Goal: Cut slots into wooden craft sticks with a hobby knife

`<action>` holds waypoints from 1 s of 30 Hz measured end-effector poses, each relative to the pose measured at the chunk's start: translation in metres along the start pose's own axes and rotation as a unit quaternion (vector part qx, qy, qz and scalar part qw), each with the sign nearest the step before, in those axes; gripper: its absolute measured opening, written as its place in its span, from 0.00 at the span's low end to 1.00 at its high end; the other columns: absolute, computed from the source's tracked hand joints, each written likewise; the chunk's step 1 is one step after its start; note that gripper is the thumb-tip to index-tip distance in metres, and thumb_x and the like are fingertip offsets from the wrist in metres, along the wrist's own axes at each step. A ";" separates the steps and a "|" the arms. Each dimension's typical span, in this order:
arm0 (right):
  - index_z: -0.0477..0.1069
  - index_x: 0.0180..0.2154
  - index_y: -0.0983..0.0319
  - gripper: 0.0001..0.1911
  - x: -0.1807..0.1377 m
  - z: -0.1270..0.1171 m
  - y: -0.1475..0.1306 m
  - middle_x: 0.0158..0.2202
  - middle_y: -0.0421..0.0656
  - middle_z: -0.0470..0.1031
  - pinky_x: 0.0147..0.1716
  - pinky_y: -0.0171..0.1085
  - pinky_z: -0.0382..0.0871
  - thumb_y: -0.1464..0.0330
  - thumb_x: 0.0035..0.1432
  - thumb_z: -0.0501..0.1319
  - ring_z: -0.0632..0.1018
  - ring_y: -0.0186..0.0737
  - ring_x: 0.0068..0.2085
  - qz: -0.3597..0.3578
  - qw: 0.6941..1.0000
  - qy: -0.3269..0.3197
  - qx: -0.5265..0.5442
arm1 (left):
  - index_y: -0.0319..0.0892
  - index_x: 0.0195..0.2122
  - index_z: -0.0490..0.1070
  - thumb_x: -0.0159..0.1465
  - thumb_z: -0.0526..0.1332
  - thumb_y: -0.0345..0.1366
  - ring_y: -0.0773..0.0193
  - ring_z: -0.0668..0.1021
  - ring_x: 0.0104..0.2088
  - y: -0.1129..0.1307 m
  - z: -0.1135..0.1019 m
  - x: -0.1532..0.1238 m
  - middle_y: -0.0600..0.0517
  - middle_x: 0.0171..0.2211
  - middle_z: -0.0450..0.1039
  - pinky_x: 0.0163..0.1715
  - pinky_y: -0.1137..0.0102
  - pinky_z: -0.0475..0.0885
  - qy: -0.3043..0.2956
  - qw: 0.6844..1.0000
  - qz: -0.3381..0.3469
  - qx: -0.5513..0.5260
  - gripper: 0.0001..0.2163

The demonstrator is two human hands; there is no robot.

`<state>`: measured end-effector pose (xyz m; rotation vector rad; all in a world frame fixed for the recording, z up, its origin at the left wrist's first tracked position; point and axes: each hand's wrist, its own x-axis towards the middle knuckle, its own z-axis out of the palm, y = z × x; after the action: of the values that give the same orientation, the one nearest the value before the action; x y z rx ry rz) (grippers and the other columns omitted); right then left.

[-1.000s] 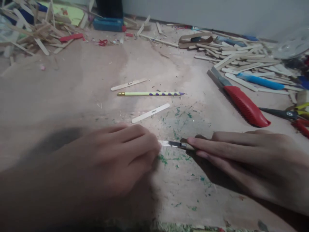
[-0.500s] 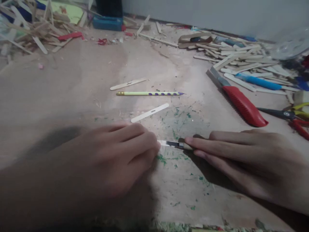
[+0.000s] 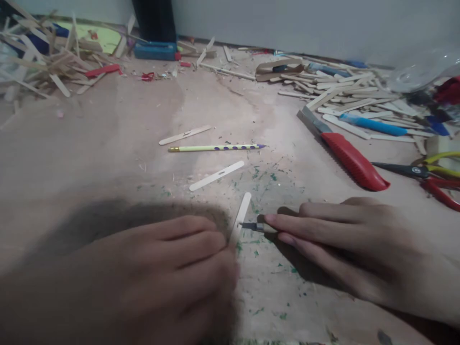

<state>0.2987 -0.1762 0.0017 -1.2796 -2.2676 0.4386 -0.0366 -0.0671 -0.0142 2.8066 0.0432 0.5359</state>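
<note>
My left hand (image 3: 179,268) is closed, its fingertips pinching the near end of a popsicle stick (image 3: 243,207) that lies slanted on the table. In my right hand (image 3: 345,244) is a craft knife (image 3: 269,228) with a short blade and a pale handle, gripped between thumb and fingers. The blade's tip meets the stick around its middle, by a small mark. Beyond the hands lie a second popsicle stick (image 3: 217,176) with a small slot, a yellow pencil (image 3: 201,148) with purple spots, and a third stick (image 3: 185,135) with a similar cut.
On the right lie a red-handled saw-edged cutter (image 3: 354,160), scissors (image 3: 417,170), a blue pen-like tool (image 3: 373,124) and a pile of popsicle sticks (image 3: 345,91). Another stick heap (image 3: 46,62) fills the back left, near a blue block (image 3: 155,51). Green scratches mark the tabletop (image 3: 266,297).
My left hand has drawn down and toward me, uncovering the slanted popsicle stick. The craft knife's blade now touches that stick's middle. The view has tilted slightly up.
</note>
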 end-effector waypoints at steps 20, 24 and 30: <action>0.85 0.67 0.55 0.17 -0.005 -0.001 -0.003 0.39 0.41 0.90 0.24 0.41 0.79 0.71 0.94 0.59 0.91 0.40 0.32 0.021 1.000 -0.020 -0.007 | 0.50 0.50 0.95 0.88 0.59 0.29 0.61 0.92 0.70 0.025 0.008 -0.003 0.55 0.69 0.93 0.82 0.71 0.83 0.014 0.998 -0.060 0.034 0.21; 0.86 0.65 0.59 0.18 -0.004 0.004 -0.005 0.42 0.45 0.93 0.24 0.41 0.80 0.69 0.96 0.56 0.92 0.41 0.33 0.009 0.999 -0.026 -0.027 | 0.48 0.49 0.96 0.87 0.56 0.24 0.62 0.91 0.70 0.030 0.012 0.001 0.53 0.68 0.93 0.83 0.71 0.80 0.024 0.997 -0.070 0.026 0.24; 0.87 0.64 0.59 0.19 -0.001 0.005 -0.003 0.41 0.44 0.93 0.24 0.38 0.78 0.66 0.98 0.55 0.91 0.38 0.31 0.003 0.999 -0.017 -0.035 | 0.48 0.40 0.91 0.85 0.64 0.28 0.57 0.94 0.60 0.028 0.013 -0.008 0.50 0.58 0.94 0.77 0.64 0.89 0.019 0.996 -0.083 0.025 0.18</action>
<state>0.2941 -0.1792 -0.0010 -1.3225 -2.3270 0.3891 -0.0400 -0.0983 -0.0202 2.8080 0.2980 0.5544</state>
